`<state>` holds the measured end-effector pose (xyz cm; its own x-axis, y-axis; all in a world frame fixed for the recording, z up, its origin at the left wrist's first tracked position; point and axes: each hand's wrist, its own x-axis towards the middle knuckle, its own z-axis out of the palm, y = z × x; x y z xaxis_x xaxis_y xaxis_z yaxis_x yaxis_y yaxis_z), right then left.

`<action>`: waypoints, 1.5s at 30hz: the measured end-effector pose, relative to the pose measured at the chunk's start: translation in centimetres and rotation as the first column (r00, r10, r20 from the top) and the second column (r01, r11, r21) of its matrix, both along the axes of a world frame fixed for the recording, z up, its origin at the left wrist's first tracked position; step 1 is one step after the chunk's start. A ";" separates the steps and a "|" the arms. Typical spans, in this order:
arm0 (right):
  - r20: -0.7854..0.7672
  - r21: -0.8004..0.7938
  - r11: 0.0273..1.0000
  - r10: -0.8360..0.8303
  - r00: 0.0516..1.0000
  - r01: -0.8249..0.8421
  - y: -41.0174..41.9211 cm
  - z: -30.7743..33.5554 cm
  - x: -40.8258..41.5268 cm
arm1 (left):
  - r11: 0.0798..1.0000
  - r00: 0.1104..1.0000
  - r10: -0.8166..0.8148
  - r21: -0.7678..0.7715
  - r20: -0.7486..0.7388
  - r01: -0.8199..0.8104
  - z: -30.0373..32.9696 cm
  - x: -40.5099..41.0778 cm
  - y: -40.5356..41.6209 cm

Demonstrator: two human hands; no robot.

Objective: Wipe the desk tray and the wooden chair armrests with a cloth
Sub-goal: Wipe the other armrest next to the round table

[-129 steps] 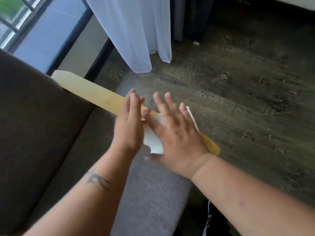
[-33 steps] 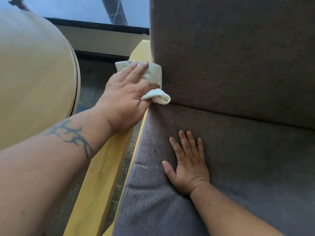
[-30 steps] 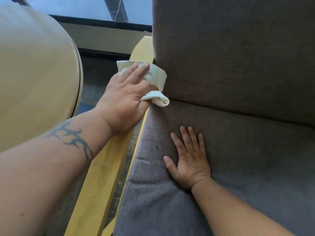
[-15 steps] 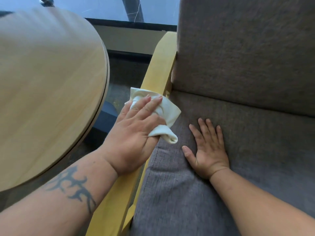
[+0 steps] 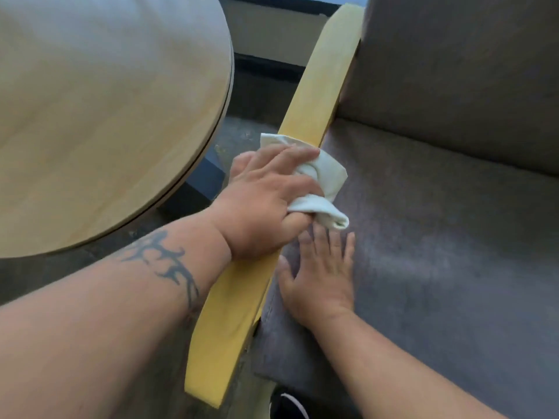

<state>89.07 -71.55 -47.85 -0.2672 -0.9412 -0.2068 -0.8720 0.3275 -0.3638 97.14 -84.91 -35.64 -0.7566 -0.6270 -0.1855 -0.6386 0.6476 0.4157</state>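
The round table point(image 5: 99, 110) at the left is cut off by the frame edge, so only a part of its wooden top shows, and its base is mostly hidden under it. The left hand point(image 5: 266, 201) lies on the armrest point(image 5: 320, 83) and covers the middle of it; the fingers are closed over the cloth point(image 5: 328, 176), gripping it, and most of the cloth is hidden below the palm, with only folds showing beyond the fingers and by the thumb. The armrest is a long yellow wooden strip; its long axis runs from the lower middle of the view up and to the right, toward the backrest point(image 5: 459, 71). The right hand point(image 5: 317, 279) rests flat and open on the grey seat point(image 5: 438, 252), just beside the armrest, with its fingertips partly under the hanging cloth end. The hands are a little blurred. At the bottom a dark shoe point(image 5: 287, 405) is only partly seen. Compared with half a second ago, the left hand with the cloth has slid down the armrest toward the person, and more bare wood shows above it; the right hand stayed on the seat.
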 end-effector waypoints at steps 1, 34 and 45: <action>-0.012 -0.013 1.000 -0.010 1.000 0.010 0.1 -0.7 0.3 | 1.000 1.000 -0.005 0.025 -0.016 0.006 0.0 0.0 -0.3; -0.028 -0.077 0.996 -0.036 0.999 0.034 0.1 -2.5 0.0 | 0.951 0.917 0.252 0.253 -0.310 -0.176 4.7 0.6 -3.5; -0.066 -0.064 0.997 -0.036 0.997 0.031 0.2 -2.4 0.1 | 0.980 0.997 0.038 0.199 -0.074 -0.022 2.3 4.1 -2.1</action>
<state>89.20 -71.39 -50.25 -0.3100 -0.9421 -0.1282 -0.8841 0.3352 -0.3256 101.27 -86.97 -33.36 -0.7549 -0.6064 -0.2501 -0.6175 0.5283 0.5828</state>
